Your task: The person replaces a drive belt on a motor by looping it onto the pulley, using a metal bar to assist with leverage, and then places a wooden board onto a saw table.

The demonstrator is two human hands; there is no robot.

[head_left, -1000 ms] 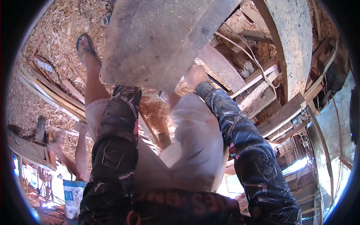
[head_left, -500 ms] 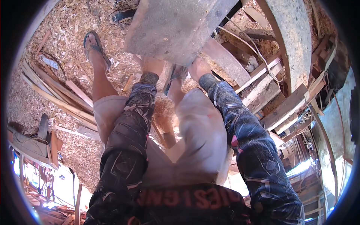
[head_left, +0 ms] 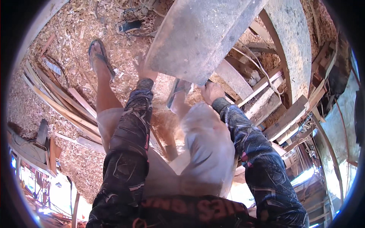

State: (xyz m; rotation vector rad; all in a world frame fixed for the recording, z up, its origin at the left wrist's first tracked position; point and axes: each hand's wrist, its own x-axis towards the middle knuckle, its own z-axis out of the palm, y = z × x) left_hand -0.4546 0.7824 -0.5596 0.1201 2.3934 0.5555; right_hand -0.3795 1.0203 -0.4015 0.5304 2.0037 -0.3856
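Note:
A broad, thick wooden board with a grey, dusty face slants up across the top middle, its near end toward me. My left hand is at the board's near left corner, its fingers stretched out past the left edge and partly hidden by the wood. At the near right corner, my right hand is closed with fingers curled at the board's end. A small dark thing shows beside those fingers, too little of it visible to name. Both forearms wear dark, dusty patterned sleeves.
Wood shavings cover the floor, where my sandalled left foot rests. Long thin strips lie at left. A curved plank and stacked timber offcuts stand at right. A dark tool-like object lies beyond the board.
The board has shifted right and nearer to me. My right hand has come nearer along with it. My left hand has moved out toward the board's left edge, showing more fingers.

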